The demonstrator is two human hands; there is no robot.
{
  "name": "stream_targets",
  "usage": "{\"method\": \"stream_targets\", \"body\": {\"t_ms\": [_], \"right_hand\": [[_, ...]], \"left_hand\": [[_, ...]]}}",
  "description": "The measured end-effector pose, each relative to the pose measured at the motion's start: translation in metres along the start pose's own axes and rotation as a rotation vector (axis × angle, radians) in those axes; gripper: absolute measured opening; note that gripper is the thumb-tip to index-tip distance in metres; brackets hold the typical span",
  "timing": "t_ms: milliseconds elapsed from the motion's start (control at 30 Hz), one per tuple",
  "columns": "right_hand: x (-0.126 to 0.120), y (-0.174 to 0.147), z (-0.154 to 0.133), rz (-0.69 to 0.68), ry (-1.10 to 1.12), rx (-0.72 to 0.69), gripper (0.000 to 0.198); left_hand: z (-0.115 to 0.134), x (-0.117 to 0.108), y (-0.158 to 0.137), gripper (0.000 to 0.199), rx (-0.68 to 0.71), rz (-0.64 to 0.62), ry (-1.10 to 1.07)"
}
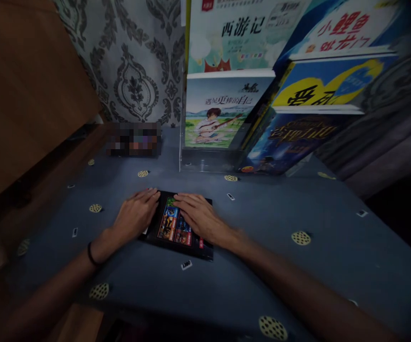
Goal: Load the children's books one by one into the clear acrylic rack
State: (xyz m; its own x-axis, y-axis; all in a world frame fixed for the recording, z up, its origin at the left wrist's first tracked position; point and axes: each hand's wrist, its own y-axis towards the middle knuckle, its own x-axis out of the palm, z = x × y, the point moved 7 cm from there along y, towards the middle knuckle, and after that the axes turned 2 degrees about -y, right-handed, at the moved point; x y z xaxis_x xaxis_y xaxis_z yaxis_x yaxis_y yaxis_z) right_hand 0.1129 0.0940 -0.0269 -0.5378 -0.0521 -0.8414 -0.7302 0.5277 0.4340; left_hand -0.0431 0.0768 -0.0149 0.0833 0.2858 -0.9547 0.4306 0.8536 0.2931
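Note:
A thin black book (166, 240), or something much like one, lies on the table with a grid of small coloured pictures on its upper face. Along its left edge rests my left hand (136, 213), fingers together and laid flat, with a dark band round the wrist. My right hand (200, 216) lies flat over the book's upper right part, its fingertips on the picture grid and covering some of it. Neither hand grips anything.
Behind the book, a clear stand (209, 164) holds several upright books, one with a guitar player on its cover (214, 114). A blurred-out object (134, 139) sits at the back left. The blue tablecloth (255, 213) has pineapple prints. A brown wooden panel (27, 85) rises on the left.

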Motion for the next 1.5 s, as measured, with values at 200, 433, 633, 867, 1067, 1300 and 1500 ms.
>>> {"method": "stream_targets", "body": {"t_ms": [200, 433, 633, 867, 1067, 1300, 1500], "right_hand": [[0.000, -0.002, 0.000, -0.024, -0.026, 0.003, 0.036], [-0.005, -0.005, 0.000, -0.002, -0.053, 0.019, 0.034], [-0.009, -0.006, 0.002, 0.016, -0.067, 0.046, 0.028], [-0.008, -0.007, 0.003, -0.002, -0.067, 0.062, 0.029], [-0.006, -0.003, 0.001, -0.038, -0.077, 0.090, 0.029], [-0.022, -0.017, 0.016, 0.023, -0.073, 0.140, 0.028], [-0.047, -0.043, 0.050, 0.172, 0.208, 0.282, 0.027]], "left_hand": [[0.001, 0.001, -0.001, 0.037, 0.034, 0.035, 0.015], [0.001, 0.004, -0.001, 0.040, 0.024, 0.018, 0.026], [0.010, 0.002, 0.010, 0.041, 0.037, -0.093, 0.122], [0.026, 0.004, 0.029, 0.042, 0.040, -0.164, 0.133], [0.023, 0.009, 0.026, 0.043, 0.020, -0.112, 0.033], [0.020, 0.008, 0.025, 0.042, 0.007, -0.069, -0.026], [0.019, 0.009, 0.025, 0.041, 0.016, -0.052, -0.060]]}}
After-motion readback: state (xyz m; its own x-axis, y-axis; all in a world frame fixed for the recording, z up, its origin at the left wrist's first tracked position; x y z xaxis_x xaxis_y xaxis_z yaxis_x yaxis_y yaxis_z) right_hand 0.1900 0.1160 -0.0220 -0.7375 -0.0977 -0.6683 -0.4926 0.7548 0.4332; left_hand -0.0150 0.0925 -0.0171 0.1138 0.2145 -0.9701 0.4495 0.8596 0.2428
